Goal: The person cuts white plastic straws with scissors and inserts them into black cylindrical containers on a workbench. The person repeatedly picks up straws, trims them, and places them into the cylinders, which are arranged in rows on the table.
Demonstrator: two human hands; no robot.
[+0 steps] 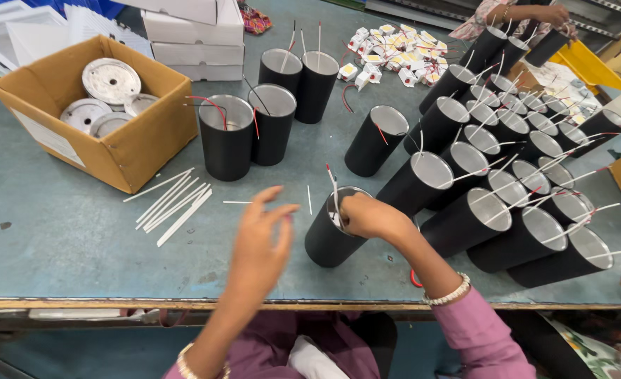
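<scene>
Worktop (57, 231): grey-green surface with a worn front edge, filling most of the frame and crowded with parts.
Right hand (370, 216): lower centre, fingers curled over the rim of a black cylinder; the grip is closed on the thin wires at the mouth, though what lies under the fingers is hidden.
Black cylinder (328, 242): lower centre, leaning slightly to the right, open end up, pale metal lining visible inside.
Wires (333, 188): red and white strands rising from the cylinder mouth just left of the right hand.
Left hand (258, 242): lower left of centre, raised above the worktop, fingers spread and loose; the grip is open and holds nothing.
White sleeves (173, 205): loose bundle of thin white tubes lying left of centre, near the left hand.
Cardboard box (124, 151): upper left, holding round silver discs (111, 80).
Other cylinders (507, 210): many like housings at centre and right, some upright, most leaning in rows.
Small white parts (387, 49): heap at upper centre.
Another person's hands (542, 17): upper right corner, at further cylinders.
Handling: the cylinder appears a light, rigid, smooth-walled shell, best held around its wall; the wires look thin and pliant, better pinched near the rim than tugged.
</scene>
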